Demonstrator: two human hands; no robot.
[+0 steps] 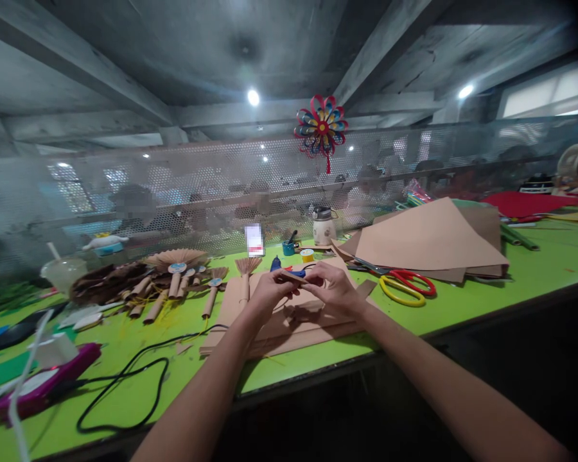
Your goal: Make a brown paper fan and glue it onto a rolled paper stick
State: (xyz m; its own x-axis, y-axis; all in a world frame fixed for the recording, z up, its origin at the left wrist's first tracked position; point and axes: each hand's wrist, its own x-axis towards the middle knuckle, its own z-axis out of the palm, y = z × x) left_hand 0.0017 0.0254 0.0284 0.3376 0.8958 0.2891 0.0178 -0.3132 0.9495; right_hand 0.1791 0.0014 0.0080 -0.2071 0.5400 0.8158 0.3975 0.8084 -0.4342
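Over a stack of brown kraft paper (pixel 289 343), my left hand (pixel 270 292) and my right hand (pixel 334 289) meet with fingertips pinched on a small brown paper piece (pixel 293 276). Its exact shape is partly hidden by the fingers. Just behind them lies a blue glue gun (pixel 275 263), mostly covered by my hands. Left of my left hand, a pleated paper broom-like piece (pixel 245 282) with a rolled handle rests on the stack. A narrow brown strip (pixel 366 290) lies beside my right hand.
Scissors with red handles (pixel 417 282) and yellow handles (pixel 402 294) lie right, near large kraft sheets (pixel 428 237). Several finished paper fans (pixel 176 273) sit left. A black cord (pixel 125 372) loops near a purple power strip (pixel 43 385). Behind stand a phone (pixel 254 240) and a bottle (pixel 324 228).
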